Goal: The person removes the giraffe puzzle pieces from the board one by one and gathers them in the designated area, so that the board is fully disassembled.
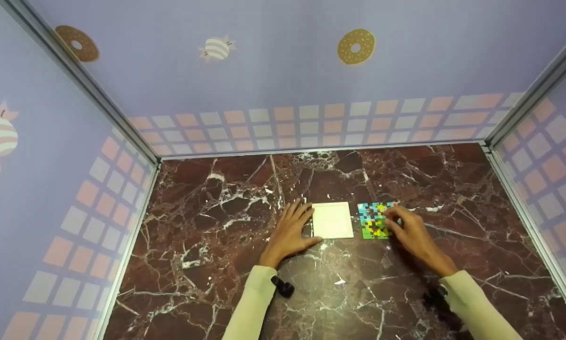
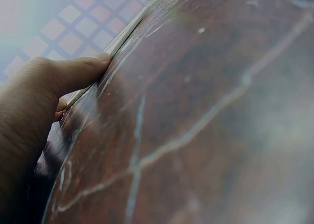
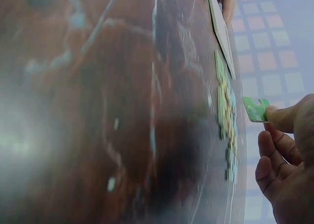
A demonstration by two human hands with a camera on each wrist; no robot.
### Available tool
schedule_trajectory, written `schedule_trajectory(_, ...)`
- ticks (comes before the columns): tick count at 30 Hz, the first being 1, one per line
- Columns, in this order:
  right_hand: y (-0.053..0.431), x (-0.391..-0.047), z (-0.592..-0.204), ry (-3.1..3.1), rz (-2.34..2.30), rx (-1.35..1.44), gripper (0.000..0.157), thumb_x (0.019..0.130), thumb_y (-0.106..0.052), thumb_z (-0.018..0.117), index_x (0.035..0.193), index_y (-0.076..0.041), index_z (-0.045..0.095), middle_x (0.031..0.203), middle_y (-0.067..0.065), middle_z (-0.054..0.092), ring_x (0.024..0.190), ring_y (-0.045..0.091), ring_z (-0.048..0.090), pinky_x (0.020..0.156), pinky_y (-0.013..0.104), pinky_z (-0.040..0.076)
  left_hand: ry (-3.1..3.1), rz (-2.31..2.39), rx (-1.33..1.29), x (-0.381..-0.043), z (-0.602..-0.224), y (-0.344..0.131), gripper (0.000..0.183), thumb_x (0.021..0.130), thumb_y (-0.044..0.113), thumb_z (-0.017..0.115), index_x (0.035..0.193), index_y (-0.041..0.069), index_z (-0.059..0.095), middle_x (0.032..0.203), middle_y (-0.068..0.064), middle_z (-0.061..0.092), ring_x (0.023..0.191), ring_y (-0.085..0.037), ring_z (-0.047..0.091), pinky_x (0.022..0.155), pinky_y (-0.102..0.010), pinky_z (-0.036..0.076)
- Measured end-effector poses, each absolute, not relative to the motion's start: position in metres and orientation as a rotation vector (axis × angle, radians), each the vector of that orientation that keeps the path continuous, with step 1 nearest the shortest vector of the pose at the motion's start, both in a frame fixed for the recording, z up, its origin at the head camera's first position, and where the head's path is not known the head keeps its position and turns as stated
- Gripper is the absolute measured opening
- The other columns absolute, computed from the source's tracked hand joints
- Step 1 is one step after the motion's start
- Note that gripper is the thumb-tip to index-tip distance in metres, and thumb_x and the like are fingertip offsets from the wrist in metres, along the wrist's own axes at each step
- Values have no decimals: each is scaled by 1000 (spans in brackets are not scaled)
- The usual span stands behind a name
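Note:
A cream square tray point(image 1: 332, 220) with a raised rim lies flat on the tabletop. My left hand point(image 1: 290, 231) rests spread at its left side, fingers fairly straight, fingertips along the left edge and thumb at the lower-left corner. In the left wrist view the thumb point(image 2: 81, 72) touches the tray's edge. Just right of the tray lies a colourful jigsaw puzzle point(image 1: 370, 221) of several interlocked pieces, blue above and green below. My right hand point(image 1: 413, 236) is over its right side, pinching a green puzzle piece point(image 3: 256, 110) between thumb and forefinger, raised above the puzzle.
The dark red marbled tabletop point(image 1: 217, 264) has white veins and extends around both hands. Pale purple panels with donut and candy prints, such as the back wall point(image 1: 283, 71), stand at the back and both sides. A small black device point(image 1: 283, 286) sits at the left cuff.

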State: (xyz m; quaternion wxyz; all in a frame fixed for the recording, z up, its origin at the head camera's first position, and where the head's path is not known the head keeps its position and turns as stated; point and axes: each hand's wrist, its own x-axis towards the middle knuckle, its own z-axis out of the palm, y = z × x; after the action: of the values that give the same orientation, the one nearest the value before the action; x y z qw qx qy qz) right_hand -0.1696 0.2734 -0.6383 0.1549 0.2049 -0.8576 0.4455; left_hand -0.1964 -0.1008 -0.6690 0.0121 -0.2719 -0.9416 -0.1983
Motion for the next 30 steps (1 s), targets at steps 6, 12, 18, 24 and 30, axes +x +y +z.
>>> schedule_trajectory(6, 288, -164, -638, -2453, 1254, 547, 24, 87, 17, 81, 108, 8, 75, 93, 15, 76, 81, 19, 69, 78, 8, 52, -2932, -619, -854, -197, -669, -100, 96, 94, 71, 72, 165, 11, 51, 176, -7, 40, 169, -35, 18, 139, -53, 9)
schedule_trajectory(12, 300, -158, -637, -2475, 1220, 531, 26, 86, 17, 82, 108, 7, 75, 96, 15, 77, 85, 17, 69, 81, 7, 51, -2939, -618, -842, -198, -668, -101, 96, 94, 72, 71, 167, 12, 49, 177, -6, 39, 169, -35, 18, 139, -54, 9)
schedule_trajectory(18, 308, -151, -638, -2490, 1209, 534, 26, 85, 18, 82, 107, 6, 75, 98, 15, 77, 87, 16, 70, 84, 6, 51, -2936, -616, -840, -198, -668, -101, 96, 94, 71, 71, 167, 12, 49, 176, -5, 39, 169, -36, 19, 139, -55, 10)
schedule_trajectory(24, 315, -146, -644, -2517, 1218, 486, 26, 86, 16, 83, 109, 5, 77, 102, 14, 79, 90, 15, 72, 86, 4, 49, -2923, -622, -846, -198, -668, -101, 96, 95, 71, 70, 167, 12, 49, 176, -6, 40, 168, -36, 21, 139, -56, 11)
schedule_trajectory(30, 317, -145, -649, -2553, 1174, 424, 25, 89, 11, 84, 111, 2, 79, 101, 8, 79, 88, 18, 72, 84, 5, 48, -2926, -636, -841, -196, -670, -102, 96, 95, 72, 71, 167, 13, 50, 176, -5, 40, 168, -37, 21, 139, -55, 11)
